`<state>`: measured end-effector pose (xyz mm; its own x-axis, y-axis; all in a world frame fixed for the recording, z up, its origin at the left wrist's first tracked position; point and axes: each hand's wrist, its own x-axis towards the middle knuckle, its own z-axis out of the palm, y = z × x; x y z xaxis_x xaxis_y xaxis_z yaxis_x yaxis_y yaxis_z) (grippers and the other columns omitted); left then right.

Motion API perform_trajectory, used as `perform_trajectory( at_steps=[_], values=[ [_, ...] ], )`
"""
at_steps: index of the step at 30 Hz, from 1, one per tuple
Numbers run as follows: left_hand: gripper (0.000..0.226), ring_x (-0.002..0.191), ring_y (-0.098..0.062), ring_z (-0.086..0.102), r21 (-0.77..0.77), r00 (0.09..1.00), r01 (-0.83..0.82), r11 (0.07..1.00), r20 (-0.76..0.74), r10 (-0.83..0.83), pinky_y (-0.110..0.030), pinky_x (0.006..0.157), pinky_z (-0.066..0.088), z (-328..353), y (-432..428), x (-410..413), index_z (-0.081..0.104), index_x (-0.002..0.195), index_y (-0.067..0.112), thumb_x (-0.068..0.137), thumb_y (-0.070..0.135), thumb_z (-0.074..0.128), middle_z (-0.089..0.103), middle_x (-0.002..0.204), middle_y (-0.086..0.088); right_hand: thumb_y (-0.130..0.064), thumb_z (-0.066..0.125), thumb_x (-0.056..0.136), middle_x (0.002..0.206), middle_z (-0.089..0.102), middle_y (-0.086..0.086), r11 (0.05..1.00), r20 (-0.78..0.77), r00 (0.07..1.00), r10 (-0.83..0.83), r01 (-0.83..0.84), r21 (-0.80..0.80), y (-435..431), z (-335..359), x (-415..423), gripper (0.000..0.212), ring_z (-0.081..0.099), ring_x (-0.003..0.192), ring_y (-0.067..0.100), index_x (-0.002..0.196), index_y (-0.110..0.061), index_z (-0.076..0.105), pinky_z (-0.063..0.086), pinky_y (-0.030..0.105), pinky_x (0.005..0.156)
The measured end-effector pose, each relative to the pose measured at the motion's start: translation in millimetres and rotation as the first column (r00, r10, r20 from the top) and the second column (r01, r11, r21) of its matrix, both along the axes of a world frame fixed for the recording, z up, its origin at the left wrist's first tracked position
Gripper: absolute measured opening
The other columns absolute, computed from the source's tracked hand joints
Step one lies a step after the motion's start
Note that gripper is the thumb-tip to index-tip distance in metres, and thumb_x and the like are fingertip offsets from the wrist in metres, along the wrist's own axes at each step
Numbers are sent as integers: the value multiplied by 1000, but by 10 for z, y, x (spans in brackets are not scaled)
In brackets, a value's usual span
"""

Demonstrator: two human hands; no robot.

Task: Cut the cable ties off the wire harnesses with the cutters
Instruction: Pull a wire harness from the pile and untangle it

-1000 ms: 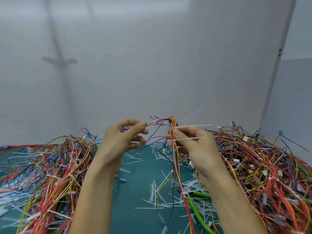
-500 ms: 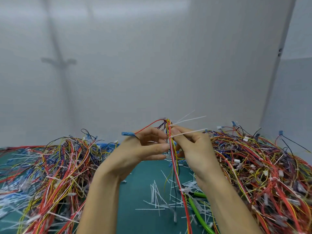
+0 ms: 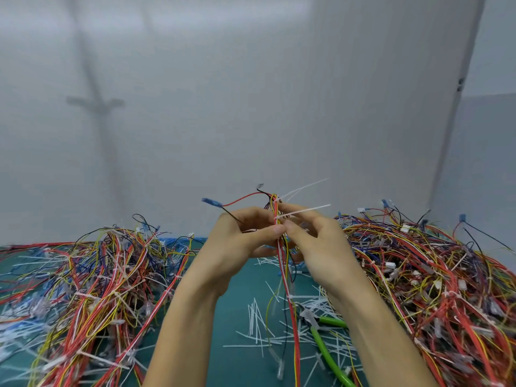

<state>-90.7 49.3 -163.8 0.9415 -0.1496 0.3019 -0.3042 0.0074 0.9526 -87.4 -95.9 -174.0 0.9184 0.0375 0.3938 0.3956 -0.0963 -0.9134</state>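
I hold a thin wire harness (image 3: 287, 277) of red, yellow and black wires upright above the green mat. My left hand (image 3: 243, 238) pinches the bundle just under its top. My right hand (image 3: 315, 241) pinches it from the other side, fingertips at a white cable tie (image 3: 304, 211) whose tail sticks out to the right. A second tie tail points up and right above it. A blue connector (image 3: 211, 202) hangs on a red wire at upper left. The green-handled cutters (image 3: 324, 335) lie on the mat below my right forearm, partly hidden by it.
A big tangle of harnesses (image 3: 92, 277) lies on the left and a bigger heap (image 3: 435, 280) on the right. Several cut white tie pieces (image 3: 259, 322) litter the green mat (image 3: 240, 356) between them. A pale wall stands close behind.
My left hand has moved right from the loose blue-tipped wire to the bundle and now pinches it against my right hand's fingers. The right hand stayed nearly in place.
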Motion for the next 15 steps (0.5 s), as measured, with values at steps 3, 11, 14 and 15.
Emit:
perform_trajectory(
  at_steps=[3,11,14,15],
  values=[
    [7,73,-15,69,-73,998,-58,996,-30,56,-25,68,58,-24,-45,35,71,90,7,85,3,69,73,85,-9,-10,57,97,78,72,-13,999,-45,999,-7,9,41,-55,12,1,24,65,68,-2,91,-30,69,52,21,59],
    [16,72,-12,70,-287,981,-193,938,-86,176,-22,66,58,-54,-73,97,71,102,1,86,2,68,74,89,-9,-33,67,89,84,76,-7,984,-187,981,51,-81,-156,-126,-15,19,22,72,69,8,107,-29,55,56,25,71],
    [15,70,-11,67,-425,961,-277,862,-125,247,-20,64,57,-66,-99,116,70,99,1,84,0,68,71,88,-8,-32,75,84,86,76,2,944,-217,976,36,-105,-313,-107,-42,23,24,73,75,15,102,-18,66,57,37,82],
    [14,68,-11,67,-459,956,-294,838,-138,259,-19,63,57,-66,-105,124,70,97,2,83,-1,69,69,85,-7,-28,75,84,84,77,5,931,-212,976,53,-125,-342,-99,-55,29,19,74,78,20,95,-13,70,58,41,85]
  ],
)
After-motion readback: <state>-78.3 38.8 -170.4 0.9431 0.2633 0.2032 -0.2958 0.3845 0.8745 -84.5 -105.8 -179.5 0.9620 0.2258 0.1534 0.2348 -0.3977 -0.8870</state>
